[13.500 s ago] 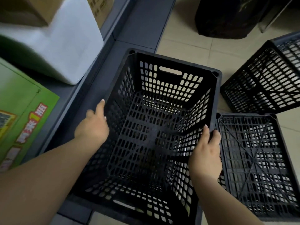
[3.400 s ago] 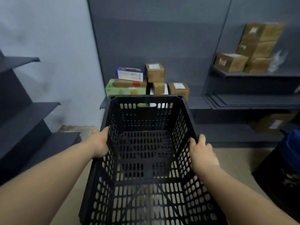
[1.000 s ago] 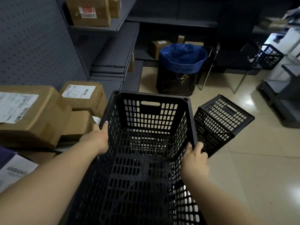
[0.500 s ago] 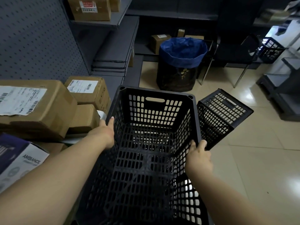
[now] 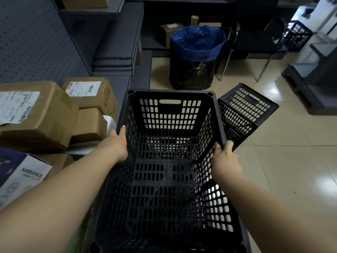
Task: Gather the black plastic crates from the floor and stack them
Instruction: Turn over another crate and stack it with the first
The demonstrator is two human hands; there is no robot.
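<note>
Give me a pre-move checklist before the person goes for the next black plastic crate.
1. Left hand grips the held black perforated plastic crate at its left rim: ok.
2. Right hand grips the right rim: ok.
3. Held crate empty inside: ok.
4. Second black plastic crate within sight, tipped on its side on the beige tiled floor: ok.
5. Floor under the held crate clear: cannot tell, hidden.
6. Brown cardboard boxes close beside the left arm: not ok.

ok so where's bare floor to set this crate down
Bare beige tiled floor lies right of the held black plastic crate, in front of the tipped black crate. The left is crowded with brown cardboard boxes.
</note>
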